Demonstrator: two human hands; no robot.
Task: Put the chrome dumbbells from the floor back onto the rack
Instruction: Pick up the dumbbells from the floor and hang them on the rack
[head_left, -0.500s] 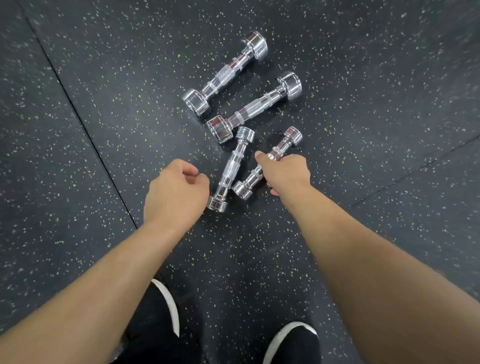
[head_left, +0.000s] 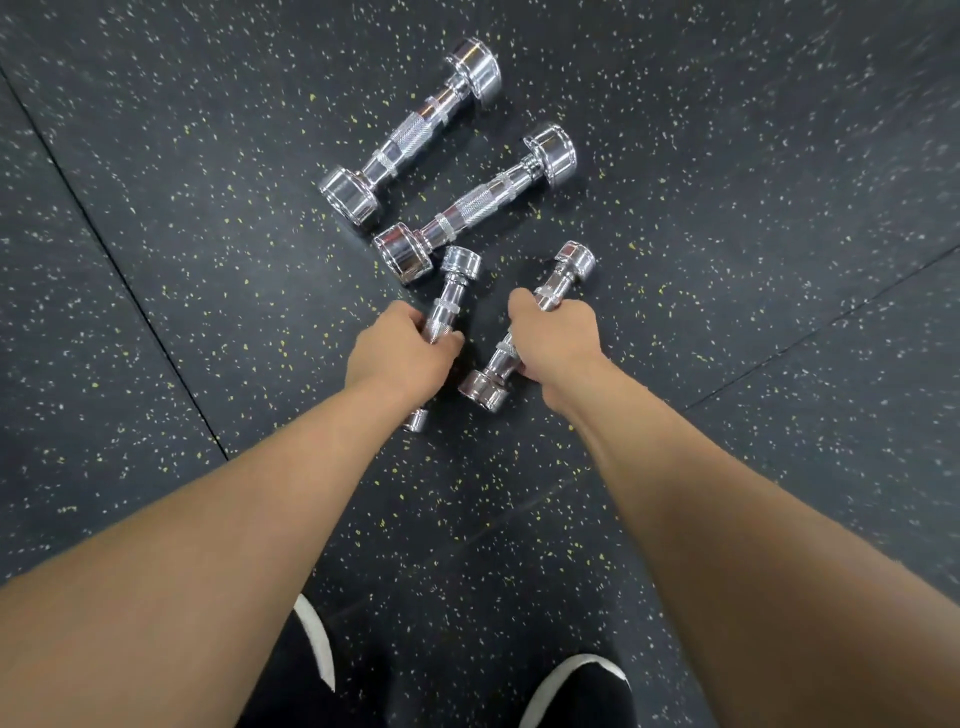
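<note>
Left hand (head_left: 400, 353): fingers wrapped round the handle of the left small chrome dumbbell (head_left: 453, 291), heads sticking out both ends.
Right hand (head_left: 558, 338): fingers clamped round the right small chrome dumbbell (head_left: 565, 270) handle, down at the black speckled rubber floor (head_left: 208, 234).

Far large chrome dumbbell (head_left: 410, 137) and near large chrome dumbbell (head_left: 475, 203) lie across the way ahead; speckled black rubber floor (head_left: 156, 260) opens either side.

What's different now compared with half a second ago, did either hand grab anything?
The left hand moved right and now grips the left small dumbbell by its handle; earlier it was beside it, holding nothing. The right hand keeps gripping the right small dumbbell. The far large dumbbell and near large dumbbell lie untouched on the floor.
</note>
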